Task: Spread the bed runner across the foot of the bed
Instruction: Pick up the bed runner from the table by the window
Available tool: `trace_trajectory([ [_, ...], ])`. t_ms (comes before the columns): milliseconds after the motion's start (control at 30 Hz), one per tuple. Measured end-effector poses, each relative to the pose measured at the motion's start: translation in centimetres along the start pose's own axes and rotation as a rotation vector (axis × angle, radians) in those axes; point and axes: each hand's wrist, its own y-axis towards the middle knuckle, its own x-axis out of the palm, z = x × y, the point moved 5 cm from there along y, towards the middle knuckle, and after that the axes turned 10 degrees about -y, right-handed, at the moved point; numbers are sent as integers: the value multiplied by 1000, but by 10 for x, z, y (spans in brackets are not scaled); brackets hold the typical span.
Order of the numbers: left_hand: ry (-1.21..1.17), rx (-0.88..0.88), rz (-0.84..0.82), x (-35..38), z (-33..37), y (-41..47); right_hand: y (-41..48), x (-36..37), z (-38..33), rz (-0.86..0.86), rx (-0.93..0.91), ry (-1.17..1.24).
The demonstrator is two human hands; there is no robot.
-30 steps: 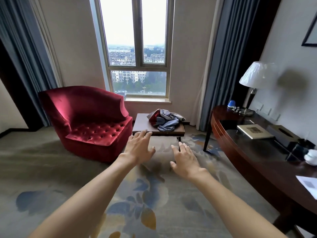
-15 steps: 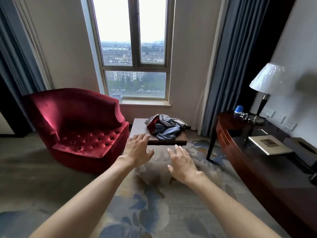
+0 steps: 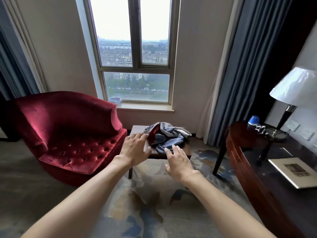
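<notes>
Table [image 3: 137, 130] nearer, hands at runner [image 3: 167, 136]

Daylight floods through the window [image 3: 135, 50] (sky overexposed); corners dim, edges warped

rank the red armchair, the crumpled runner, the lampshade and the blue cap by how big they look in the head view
1. red armchair, by far the largest
2. lampshade
3. crumpled runner, looks close to the lampshade; the shade is cut off by the frame edge, so this order is unsure
4. blue cap, the smallest
</notes>
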Motion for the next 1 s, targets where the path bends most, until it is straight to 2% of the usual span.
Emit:
trace_trajectory([
  [367,-9,0,-52,76,-49,159,163,39,56,-28,-24,-17],
  [667,-101,52,-50,129,-82,320,304,56,126,-66,47,-46],
  [1000,-66,39,-99,194,-104,461,441,81,200,-57,34,-71],
])
